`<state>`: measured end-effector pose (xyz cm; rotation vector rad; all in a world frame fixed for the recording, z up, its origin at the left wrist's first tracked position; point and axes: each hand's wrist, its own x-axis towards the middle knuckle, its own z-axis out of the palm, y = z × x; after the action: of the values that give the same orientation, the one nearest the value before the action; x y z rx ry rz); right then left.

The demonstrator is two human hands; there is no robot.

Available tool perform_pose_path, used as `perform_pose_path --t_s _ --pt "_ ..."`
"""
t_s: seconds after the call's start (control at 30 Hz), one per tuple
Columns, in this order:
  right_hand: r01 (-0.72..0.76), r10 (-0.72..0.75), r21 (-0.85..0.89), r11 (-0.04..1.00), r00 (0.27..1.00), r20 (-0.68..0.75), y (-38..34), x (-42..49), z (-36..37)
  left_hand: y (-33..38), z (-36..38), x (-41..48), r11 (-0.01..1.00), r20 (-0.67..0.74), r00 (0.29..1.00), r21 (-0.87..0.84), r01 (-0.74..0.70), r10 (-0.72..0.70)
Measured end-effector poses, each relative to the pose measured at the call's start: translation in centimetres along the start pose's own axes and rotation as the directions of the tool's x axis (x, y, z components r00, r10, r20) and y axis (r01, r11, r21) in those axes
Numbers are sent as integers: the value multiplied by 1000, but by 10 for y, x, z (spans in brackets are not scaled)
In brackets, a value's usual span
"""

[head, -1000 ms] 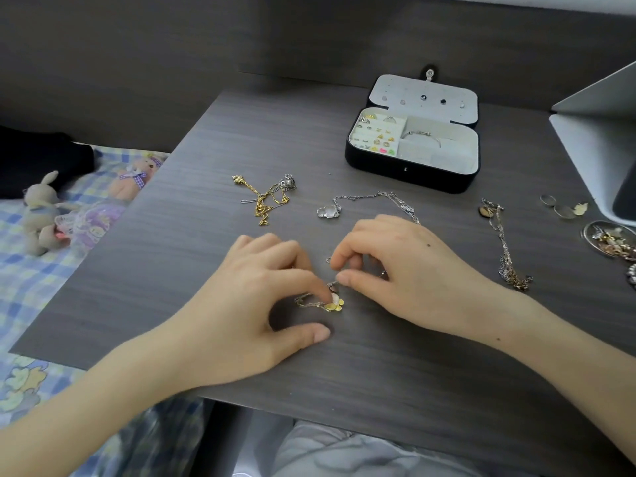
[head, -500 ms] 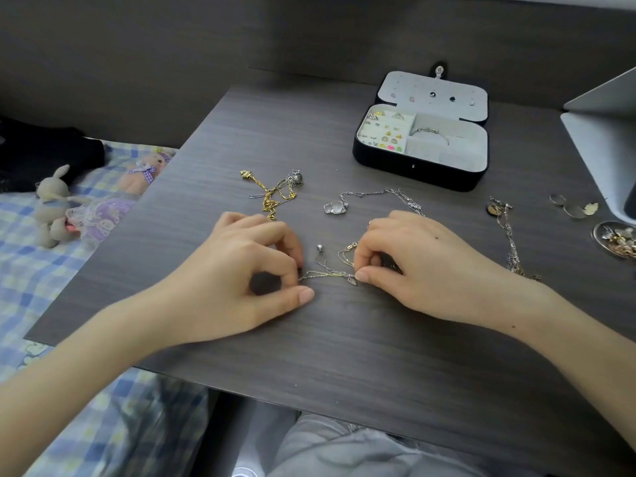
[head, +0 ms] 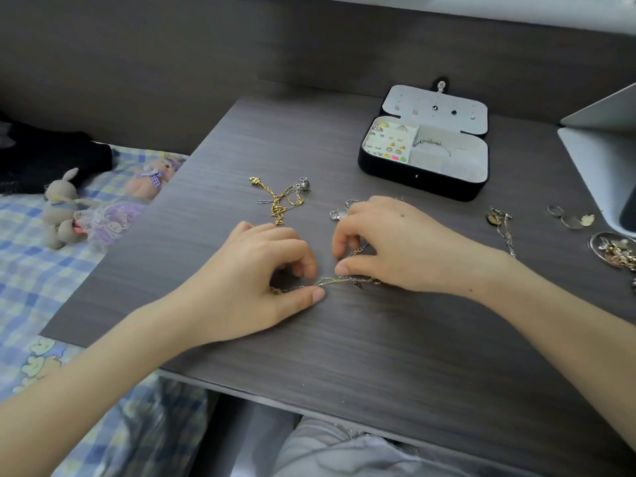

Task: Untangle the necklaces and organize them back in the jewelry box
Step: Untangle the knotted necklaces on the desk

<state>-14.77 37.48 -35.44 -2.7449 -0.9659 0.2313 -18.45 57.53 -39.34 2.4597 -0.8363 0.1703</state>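
A thin tangled gold-and-silver chain (head: 330, 281) is stretched across the dark table between my two hands. My left hand (head: 254, 280) pinches its left end between thumb and curled fingers. My right hand (head: 395, 246) pinches the right part, where small pendants hang under the thumb. A gold chain tangled with a silver charm (head: 280, 197) lies behind my left hand. A silver pendant (head: 337, 213) peeks out behind my right hand. Another silver necklace (head: 504, 227) lies to the right. The open black jewelry box (head: 423, 177) stands at the back, with rings, earrings and a bangle inside.
A laptop (head: 605, 146) stands at the right edge. Near it lie loose rings (head: 569, 218) and a small dish of jewelry (head: 616, 249). Plush toys (head: 65, 211) lie on the checked bedding left of the table (head: 378, 356).
Both hands have drawn apart, pulling the chain out into a longer taut line. The flower pendant seen at my left fingertips a second ago is out of sight.
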Motion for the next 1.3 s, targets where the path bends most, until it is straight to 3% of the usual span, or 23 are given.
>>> perform_pose_path --t_s 0.3,0.53,0.77,0.93,1.3 --pt "54 -53 -14 998 995 82 2 -2 -9 -5 4 2 997 -5 1000 -80 5 -5" --pt "71 -68 -56 996 996 64 -2 1 -5 -6 4 1 992 14 1000 -119 27 -25" --pt "76 -77 -32 997 997 -21 1 -3 -5 -5 4 2 1000 37 999 -24 11 -10" --pt "122 -112 119 985 990 -91 4 -17 -13 -5 6 1 1000 40 999 29 6 -7" --pt "31 -16 382 924 999 -44 -7 -55 -3 -3 10 2 998 -8 1000 63 -5 6"
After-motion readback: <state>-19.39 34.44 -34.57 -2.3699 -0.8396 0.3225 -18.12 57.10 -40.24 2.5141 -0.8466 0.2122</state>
